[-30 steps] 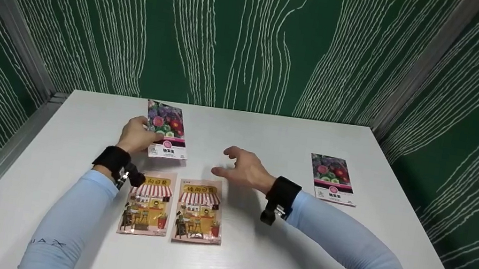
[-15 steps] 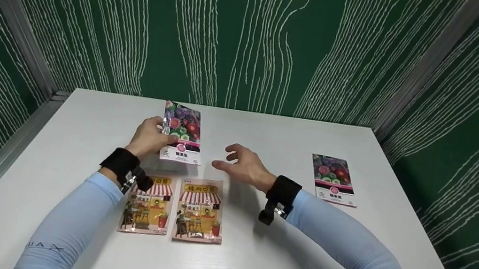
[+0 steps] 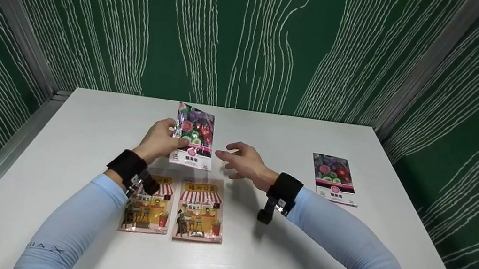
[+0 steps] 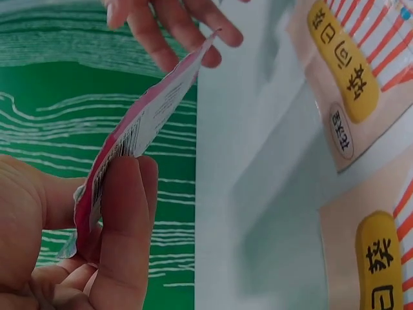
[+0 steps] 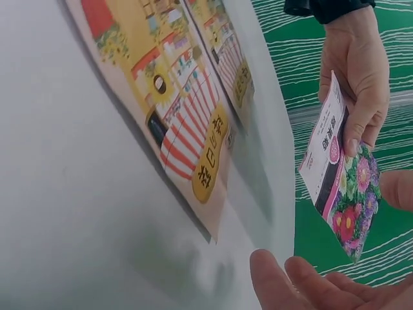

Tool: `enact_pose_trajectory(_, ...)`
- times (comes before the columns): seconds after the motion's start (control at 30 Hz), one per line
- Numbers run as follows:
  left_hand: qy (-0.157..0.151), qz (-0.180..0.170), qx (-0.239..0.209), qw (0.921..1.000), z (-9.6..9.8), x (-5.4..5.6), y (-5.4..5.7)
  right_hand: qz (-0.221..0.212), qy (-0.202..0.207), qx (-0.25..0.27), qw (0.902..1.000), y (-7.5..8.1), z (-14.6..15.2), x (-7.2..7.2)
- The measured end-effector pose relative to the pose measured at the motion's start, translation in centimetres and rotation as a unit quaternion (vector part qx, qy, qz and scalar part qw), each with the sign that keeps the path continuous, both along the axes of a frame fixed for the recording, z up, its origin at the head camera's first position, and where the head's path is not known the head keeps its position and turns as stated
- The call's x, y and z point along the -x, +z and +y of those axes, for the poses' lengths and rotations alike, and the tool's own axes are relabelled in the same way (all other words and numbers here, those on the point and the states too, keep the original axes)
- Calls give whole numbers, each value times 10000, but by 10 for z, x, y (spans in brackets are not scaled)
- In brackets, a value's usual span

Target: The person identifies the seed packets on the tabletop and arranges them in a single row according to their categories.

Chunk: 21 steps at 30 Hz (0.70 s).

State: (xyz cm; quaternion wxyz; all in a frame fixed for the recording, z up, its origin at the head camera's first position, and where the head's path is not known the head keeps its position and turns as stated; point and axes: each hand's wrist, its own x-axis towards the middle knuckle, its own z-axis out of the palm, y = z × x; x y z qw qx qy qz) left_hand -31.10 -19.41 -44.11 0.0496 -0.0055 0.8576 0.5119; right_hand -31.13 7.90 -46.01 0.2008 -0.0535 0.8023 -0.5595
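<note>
Our left hand [image 3: 160, 139] pinches the flower packet [image 3: 194, 136] above the table [image 3: 79, 129]; our right hand [image 3: 245, 160] hovers beside it, fingers spread, holding nothing.

A white table [image 3: 277, 263] stands in a booth of green walls [image 3: 254, 37] streaked with white wood-grain lines.

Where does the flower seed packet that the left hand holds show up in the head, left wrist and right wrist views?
Head: the held flower packet is above centre, lifted off the table, pinched by the left hand.
Left wrist: edge-on, left of centre, barcode side showing.
Right wrist: right edge, flowers facing the camera.
Shared landmark: the striped-awning packets lying flat below it.
</note>
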Motion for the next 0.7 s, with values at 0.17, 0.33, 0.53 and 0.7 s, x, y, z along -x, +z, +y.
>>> enact_pose_trajectory(0.17, -239, 105, -53, 9996, 9, -4, 0, -220, -71, 176, 9996, 0, 0, 2)
enact_pose_trajectory(0.33, -421, 97, -126, 9990, 20, -4, -3, -240, -156, 253, 9993, 0, -1, 2)
enact_pose_trajectory(0.53, -441, 69, 71, 9990, 29, -4, -6, -221, -178, 501, 9983, 1, 1, 2)
enact_pose_trajectory(0.7, -423, 64, 124, 9990, 35, -4, -10, -209, -308, 613, 9974, -1, 6, 5)
